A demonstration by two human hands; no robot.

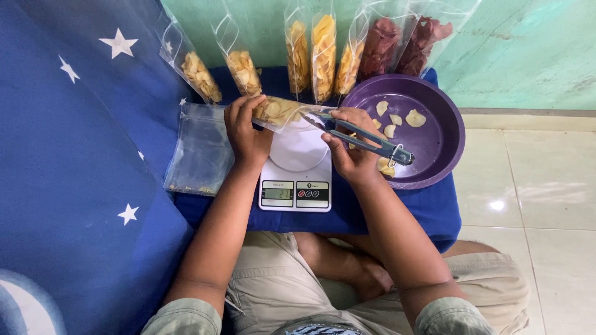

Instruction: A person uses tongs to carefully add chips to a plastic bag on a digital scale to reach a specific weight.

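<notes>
My left hand [246,130] grips a clear plastic bag of pale yellow chips [277,111], held sideways over the round plate of a white kitchen scale [297,177]. My right hand [349,146] holds grey metal tongs [366,140], their tips pointing into the bag's open mouth. A purple round bowl [442,139] with a few loose chips sits just right of my right hand. The scale's display is lit.
Several filled clear bags lean against the green wall: yellow chips [323,53] and dark red chips [380,43]. A stack of empty plastic bags [202,152] lies left of the scale. A blue star-patterned cloth [74,161] covers the left. Tiled floor [540,180] lies to the right.
</notes>
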